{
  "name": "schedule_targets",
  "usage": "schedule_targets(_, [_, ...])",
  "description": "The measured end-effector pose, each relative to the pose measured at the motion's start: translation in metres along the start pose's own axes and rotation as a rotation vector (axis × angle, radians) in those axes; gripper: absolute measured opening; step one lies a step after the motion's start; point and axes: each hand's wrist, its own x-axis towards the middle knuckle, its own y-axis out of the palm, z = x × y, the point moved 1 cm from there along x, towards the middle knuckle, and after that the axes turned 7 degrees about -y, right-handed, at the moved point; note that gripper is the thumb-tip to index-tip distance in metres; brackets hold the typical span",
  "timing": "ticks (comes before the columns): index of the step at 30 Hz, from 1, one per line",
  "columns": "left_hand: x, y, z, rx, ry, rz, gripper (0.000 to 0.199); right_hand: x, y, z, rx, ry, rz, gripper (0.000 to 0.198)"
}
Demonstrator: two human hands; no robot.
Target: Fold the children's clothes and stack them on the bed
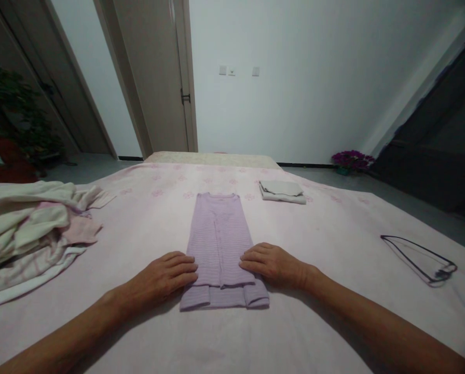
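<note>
I press my left hand (164, 272) and right hand (271, 264) flat, fingers together and gripping nothing, on both edges of the lilac top (221, 244), so its folded sides stay down.

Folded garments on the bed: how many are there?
2: the purple striped top under both hands, and a folded beige garment farther back right. The heap of clothes at left may hide others.

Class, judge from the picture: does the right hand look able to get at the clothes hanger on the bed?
Probably yes: the right hand rests flat on the purple top, and only bare bedsheet lies between it and the hanger.
</note>
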Motion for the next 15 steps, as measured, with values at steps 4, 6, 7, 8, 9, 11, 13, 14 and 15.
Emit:
schedule_targets(4, [0.006,0.002,-0.001,-0.007,-0.013,-0.012,0.029,0.001,0.003,-0.003,0.035,0.041,-0.013,0.047])
schedule_targets(6, [0.006,0.004,0.000,-0.043,-0.045,-0.008,0.028,0.000,0.003,-0.005,0.076,0.066,-0.041,0.047])
schedule_targets(7, [0.006,0.005,0.001,-0.073,-0.061,-0.020,0.027,-0.001,0.004,-0.006,0.099,0.074,-0.060,0.046])
schedule_targets(8, [0.005,0.006,0.002,-0.115,-0.081,-0.038,0.027,-0.002,0.005,-0.007,0.123,0.081,-0.081,0.044])
schedule_targets(9, [0.006,0.007,0.003,-0.170,-0.114,-0.059,0.026,-0.003,0.006,-0.009,0.148,0.095,-0.107,0.042])
schedule_targets(11, [0.008,0.009,0.006,-0.320,-0.258,-0.104,0.022,-0.002,0.009,-0.012,0.212,0.146,-0.180,0.039])
schedule_targets(13, [0.015,0.009,0.012,-0.466,-0.490,-0.173,0.024,0.003,0.013,-0.019,0.313,0.262,-0.267,0.039])
schedule_targets(14, [0.020,0.010,0.015,-0.520,-0.605,-0.219,0.027,0.007,0.014,-0.024,0.360,0.341,-0.320,0.042])
schedule_targets(15, [0.027,0.010,0.020,-0.560,-0.707,-0.274,0.029,0.011,0.016,-0.030,0.391,0.418,-0.364,0.045])
